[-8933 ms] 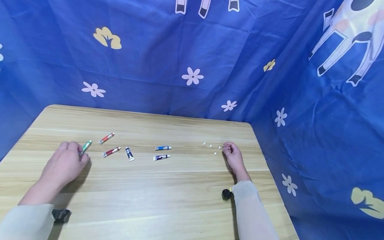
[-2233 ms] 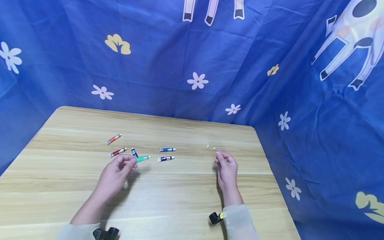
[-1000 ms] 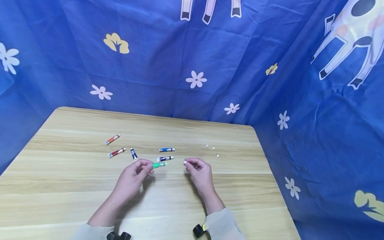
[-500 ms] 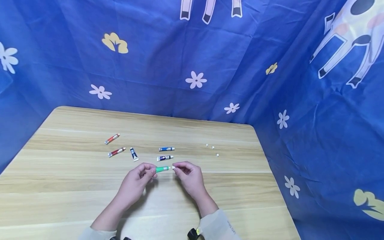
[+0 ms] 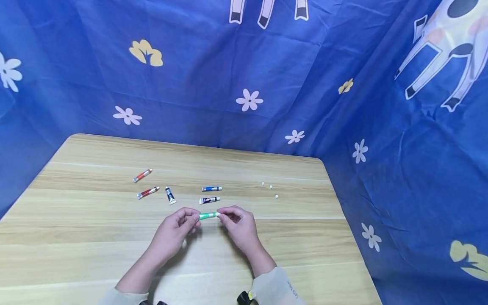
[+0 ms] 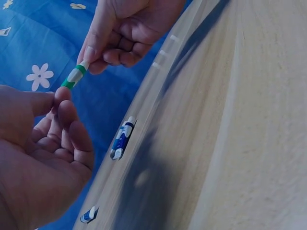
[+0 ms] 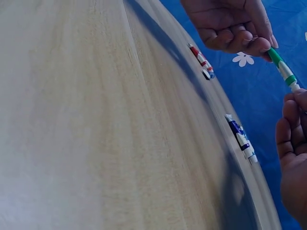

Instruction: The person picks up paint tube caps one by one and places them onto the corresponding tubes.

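Observation:
Above the front middle of the table, my left hand [image 5: 173, 233] pinches the tail end of a green paint tube [image 5: 207, 216] between thumb and fingertips. My right hand [image 5: 241, 226] pinches a small white cap [image 5: 218, 214] at the tube's nozzle end. In the left wrist view the green paint tube [image 6: 74, 76] spans the two hands, its white tip right at the right thumb. From the right wrist view, the green paint tube [image 7: 282, 67] slants down toward the right fingertips, which partly hide the cap.
Behind my hands lie an orange-red tube [image 5: 142, 175], a dark red tube [image 5: 148, 192], a dark blue tube [image 5: 170, 195], a blue tube [image 5: 211, 189] and a purple-blue tube [image 5: 209, 200]. Loose white caps [image 5: 270, 187] lie farther right on the wooden table [image 5: 114, 258]. A blue curtain [image 5: 198, 76] surrounds it.
My left hand picked up the green tube and carried it right to the middle. My right hand took a white cap, moved left, and closed the gap to the nozzle.

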The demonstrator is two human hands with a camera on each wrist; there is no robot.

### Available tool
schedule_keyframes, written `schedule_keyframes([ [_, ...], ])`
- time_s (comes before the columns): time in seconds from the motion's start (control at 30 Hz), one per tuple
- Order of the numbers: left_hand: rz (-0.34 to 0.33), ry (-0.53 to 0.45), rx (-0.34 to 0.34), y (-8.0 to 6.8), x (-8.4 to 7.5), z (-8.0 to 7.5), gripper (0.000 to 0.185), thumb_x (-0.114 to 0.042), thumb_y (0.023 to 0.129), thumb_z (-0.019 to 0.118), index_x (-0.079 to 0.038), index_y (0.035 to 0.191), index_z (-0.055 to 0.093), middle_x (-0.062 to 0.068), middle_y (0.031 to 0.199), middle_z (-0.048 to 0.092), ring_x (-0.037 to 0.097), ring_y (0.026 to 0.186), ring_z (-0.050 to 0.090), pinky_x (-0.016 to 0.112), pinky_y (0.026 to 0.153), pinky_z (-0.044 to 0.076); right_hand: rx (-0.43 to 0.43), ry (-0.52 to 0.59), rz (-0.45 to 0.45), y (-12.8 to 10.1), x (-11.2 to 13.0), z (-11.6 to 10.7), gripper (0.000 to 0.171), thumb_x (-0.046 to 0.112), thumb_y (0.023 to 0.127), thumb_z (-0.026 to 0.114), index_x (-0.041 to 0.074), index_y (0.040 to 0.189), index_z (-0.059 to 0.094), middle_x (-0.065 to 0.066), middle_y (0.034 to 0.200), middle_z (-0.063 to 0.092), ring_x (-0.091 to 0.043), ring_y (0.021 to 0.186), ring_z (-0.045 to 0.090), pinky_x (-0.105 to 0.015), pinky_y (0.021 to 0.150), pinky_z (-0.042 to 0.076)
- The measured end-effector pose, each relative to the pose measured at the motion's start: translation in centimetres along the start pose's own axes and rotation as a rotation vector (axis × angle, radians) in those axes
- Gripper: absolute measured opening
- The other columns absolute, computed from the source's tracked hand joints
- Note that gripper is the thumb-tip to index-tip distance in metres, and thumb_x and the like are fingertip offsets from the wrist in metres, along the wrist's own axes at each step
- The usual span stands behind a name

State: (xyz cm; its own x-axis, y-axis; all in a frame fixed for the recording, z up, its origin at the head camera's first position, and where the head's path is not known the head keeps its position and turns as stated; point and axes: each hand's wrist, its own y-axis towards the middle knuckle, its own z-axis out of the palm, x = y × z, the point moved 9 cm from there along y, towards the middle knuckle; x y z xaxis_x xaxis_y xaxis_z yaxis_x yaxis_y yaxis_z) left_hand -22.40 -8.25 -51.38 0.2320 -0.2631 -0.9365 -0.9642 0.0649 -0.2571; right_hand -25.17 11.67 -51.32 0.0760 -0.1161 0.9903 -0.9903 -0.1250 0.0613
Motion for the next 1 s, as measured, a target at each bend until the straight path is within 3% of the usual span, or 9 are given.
schedule_keyframes([
  [0.13, -0.024, -0.014, 0.016, 0.0, 0.1, 0.1, 0.027, -0.026, 0.110, 0.064, -0.005, 0.127, 0.069, 0.009, 0.104, 0.076, 0.018, 0.085, 0.064, 0.027, 0.067, 0.052, 0.000, 0.028, 0.033, -0.1, -0.2, 0.0, 0.016, 0.009, 0.096, 0.081, 0.001, 0.109, 0.081, -0.026, 0.105, 0.079, -0.012, 0.081, 0.071, -0.020, 0.074, 0.061],
  [0.27, -0.023, -0.008, 0.025, 0.0, 0.1, 0.2, 0.026, -0.024, 0.110, 0.064, -0.005, 0.126, 0.068, 0.009, 0.105, 0.077, 0.018, 0.087, 0.065, 0.027, 0.072, 0.054, 0.001, 0.044, 0.053, -0.2, -0.3, 0.0, 0.016, 0.012, 0.098, 0.080, 0.000, 0.109, 0.081, -0.028, 0.102, 0.078, -0.017, 0.081, 0.071, -0.022, 0.073, 0.061],
  [0.57, 0.024, 0.007, 0.017, -0.1, -0.3, 0.2, 0.025, -0.025, 0.109, 0.066, -0.005, 0.125, 0.069, 0.011, 0.106, 0.077, 0.020, 0.091, 0.070, 0.025, 0.083, 0.055, 0.013, 0.018, 0.088, -0.2, -0.9, 0.3, 0.015, 0.013, 0.102, 0.074, -0.001, 0.103, 0.078, -0.025, 0.097, 0.079, -0.015, 0.077, 0.066, -0.019, 0.071, 0.058],
  [1.0, 0.049, 0.021, 0.041, -0.3, -0.7, 0.7, 0.023, -0.023, 0.109, 0.065, -0.006, 0.124, 0.069, 0.012, 0.106, 0.077, 0.020, 0.092, 0.070, 0.023, 0.085, 0.055, -0.002, -0.095, 0.073, -0.3, -1.2, 0.5, 0.038, 0.024, 0.110, 0.064, -0.002, 0.084, 0.073, -0.028, 0.085, 0.073, -0.010, 0.070, 0.057, -0.016, 0.066, 0.049],
])
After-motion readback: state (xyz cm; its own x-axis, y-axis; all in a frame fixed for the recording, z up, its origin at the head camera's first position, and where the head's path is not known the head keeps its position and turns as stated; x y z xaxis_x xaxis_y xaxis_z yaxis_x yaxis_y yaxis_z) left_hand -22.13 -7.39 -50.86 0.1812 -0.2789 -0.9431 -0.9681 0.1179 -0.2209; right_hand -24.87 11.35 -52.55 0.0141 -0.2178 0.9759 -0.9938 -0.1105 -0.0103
